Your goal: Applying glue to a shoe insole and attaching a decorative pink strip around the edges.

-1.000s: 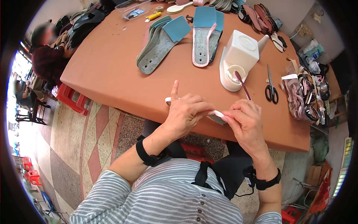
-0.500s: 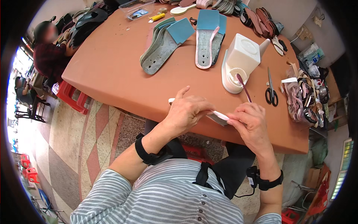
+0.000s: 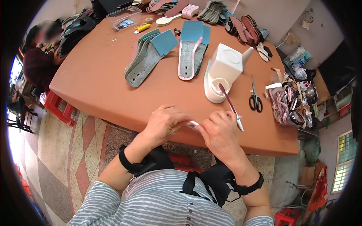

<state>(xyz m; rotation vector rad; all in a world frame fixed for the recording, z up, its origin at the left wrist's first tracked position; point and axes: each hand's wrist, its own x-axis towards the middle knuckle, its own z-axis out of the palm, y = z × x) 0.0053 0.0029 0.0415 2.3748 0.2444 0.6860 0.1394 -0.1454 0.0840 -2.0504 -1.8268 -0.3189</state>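
Note:
My left hand (image 3: 164, 125) and my right hand (image 3: 221, 132) meet at the table's front edge, fingers closed on a thin piece that looks like a shoe insole with a white edging strip (image 3: 194, 123). Only a short white bit shows between them; my fingers hide the rest. Just beyond my right hand, a brush (image 3: 228, 100) with a dark red handle leans in the cup of a white plastic glue pot (image 3: 226, 62). Farther off lie a fanned stack of grey insoles (image 3: 142, 66) with blue ends and another insole (image 3: 186, 60) partly edged in pink.
Black-handled scissors (image 3: 255, 101) lie right of the pot. A bag of straps (image 3: 284, 101) sits at the right edge. Along the back are a clear plastic box (image 3: 124, 18), a yellow tube (image 3: 142, 28) and stacked soles (image 3: 213, 13). Another person (image 3: 39, 64) sits at far left.
My hands have drawn closer together, with my right hand moving left and turning over the piece, so less of it shows. The whole view has shifted slightly.

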